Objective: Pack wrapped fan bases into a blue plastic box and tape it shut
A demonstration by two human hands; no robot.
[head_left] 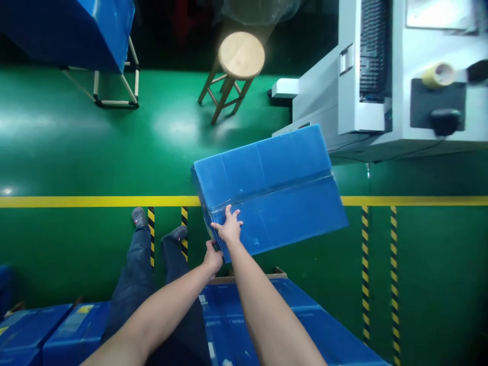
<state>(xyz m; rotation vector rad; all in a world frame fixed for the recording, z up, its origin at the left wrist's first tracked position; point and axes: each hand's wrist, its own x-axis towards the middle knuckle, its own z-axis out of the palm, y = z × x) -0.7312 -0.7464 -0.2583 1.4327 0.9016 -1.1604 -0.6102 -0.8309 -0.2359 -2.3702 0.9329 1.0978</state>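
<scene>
blue corrugated box [270, 190]: closed, flaps sealed with a clear tape seam along the top, tilted, held out in the air over the green floor [76, 152] and across the yellow line [95, 202].

right hand [229, 227]: fingers spread flat on the top face of the box near its near-left corner, palm pressing down.

left hand [212, 258]: at the lower near corner of the box, just below the right hand, touching the edge; fingers mostly hidden under the corner, so cannot tell whether they curl or lie flat.

person's legs in dark jeans, grey shoes [139, 217] on the floor beside hazard-striped markings.

stacked blue boxes [305, 325]: sealed, directly below the arms, more at lower left.

wooden stool [236, 66]: round seat, standing on the floor well beyond the held box.

grey machine [366, 91]: upper right, with a tape roll [438, 75] on it.

blue bin on a pipe frame [76, 35]: upper left.
</scene>
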